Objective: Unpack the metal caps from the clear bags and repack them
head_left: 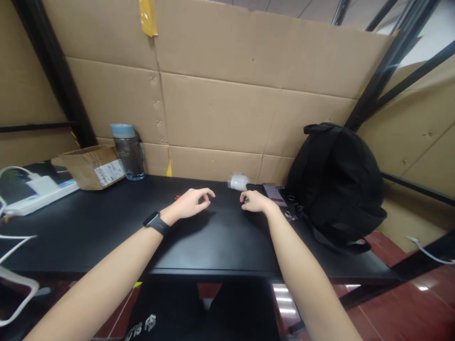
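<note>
Both of my arms reach out over a black table [106, 222]. My left hand [192, 202], with a dark watch [156, 223] on its wrist, hovers just above the tabletop with its fingers curved and apart, holding nothing. A small red object [177, 196] lies right behind it. My right hand [254, 201] rests near the table's back with its fingers curled in; nothing shows between them. A small white crumpled packet [238, 182] lies just beyond both hands, against the cardboard wall.
A black backpack [336, 180] stands at the right, with a red-and-white card [274, 193] beside it. A water bottle [128, 151], an open cardboard box [90, 166] and a white power strip [35, 192] with cables sit at the left. Cardboard sheets [220, 94] wall the back.
</note>
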`<state>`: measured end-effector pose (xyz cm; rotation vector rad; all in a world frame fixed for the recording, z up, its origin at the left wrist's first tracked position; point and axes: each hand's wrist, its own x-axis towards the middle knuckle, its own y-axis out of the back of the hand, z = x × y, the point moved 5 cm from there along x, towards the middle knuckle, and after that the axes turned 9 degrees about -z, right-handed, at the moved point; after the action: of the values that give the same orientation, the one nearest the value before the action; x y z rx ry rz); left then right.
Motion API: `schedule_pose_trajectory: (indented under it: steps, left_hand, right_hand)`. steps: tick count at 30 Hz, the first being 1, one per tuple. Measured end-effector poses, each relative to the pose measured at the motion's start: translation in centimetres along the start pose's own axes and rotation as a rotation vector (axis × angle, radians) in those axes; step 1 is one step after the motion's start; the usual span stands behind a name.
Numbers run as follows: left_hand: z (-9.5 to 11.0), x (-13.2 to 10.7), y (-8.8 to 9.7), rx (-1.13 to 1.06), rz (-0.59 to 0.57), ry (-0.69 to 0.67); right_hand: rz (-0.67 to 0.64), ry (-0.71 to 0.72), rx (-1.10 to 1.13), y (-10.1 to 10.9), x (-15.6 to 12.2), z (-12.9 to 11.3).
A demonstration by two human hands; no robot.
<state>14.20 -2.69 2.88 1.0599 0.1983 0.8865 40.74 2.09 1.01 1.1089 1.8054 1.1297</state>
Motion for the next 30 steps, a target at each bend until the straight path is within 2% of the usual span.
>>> schedule_pose_trajectory:
  steps: [3,5,7,10,13,17,20,22,24,27,30]
  left_hand:
    - [0.1,0.1,-0.5,-0.015,-0.038,-0.02]
    - [0.2,0.1,-0.9,-0.016,-0.061,-0.031]
    - [0.3,0.1,-0.9,-0.014,-0.061,-0.033]
    - [0.2,0.0,-0.5,-0.002,-0.034,-0.032]
    - [0.0,0.0,0.1,0.02,-0.017,-0.016]
    - [-0.1,-0.1,0.2,0.023,-0.02,-0.004]
    - [0.2,-0.1,0.2,0.019,-0.02,-0.027]
    - [0.4,-0.1,0.5,0.016,0.023,-0.041]
    - [0.6,-0.3,1.5,0.011,0.149,-0.037]
    - [0.1,-1.1,3.8,0.004,0.42,0.011]
    - [-1.9,-2.3,6.1,-0.004,0.614,0.093]
  right_hand:
    - [0.169,0.075,0.315,1.5,-0.5,0.9]
    - [0.322,0.075,0.718,2.5,-0.9,2.1]
    - [0.433,0.076,1.212,3.0,-1.2,3.5]
    - [0.472,0.113,1.818,3.1,-1.3,4.8]
    - [0.474,0.072,2.104,2.9,-1.2,5.5]
    - [0.484,0.011,2.163,2.4,-1.2,5.5]
    - [0.457,0.012,2.157,2.2,-1.1,4.9]
    - [0.425,0.032,2.134,2.2,-0.9,4.2]
    - [0.398,0.042,2.037,2.1,-0.7,3.5]
    - [0.384,-0.022,1.8,1.6,-0.1,2.6]
    - [0.366,-0.093,1.686,0.5,0.7,1.7]
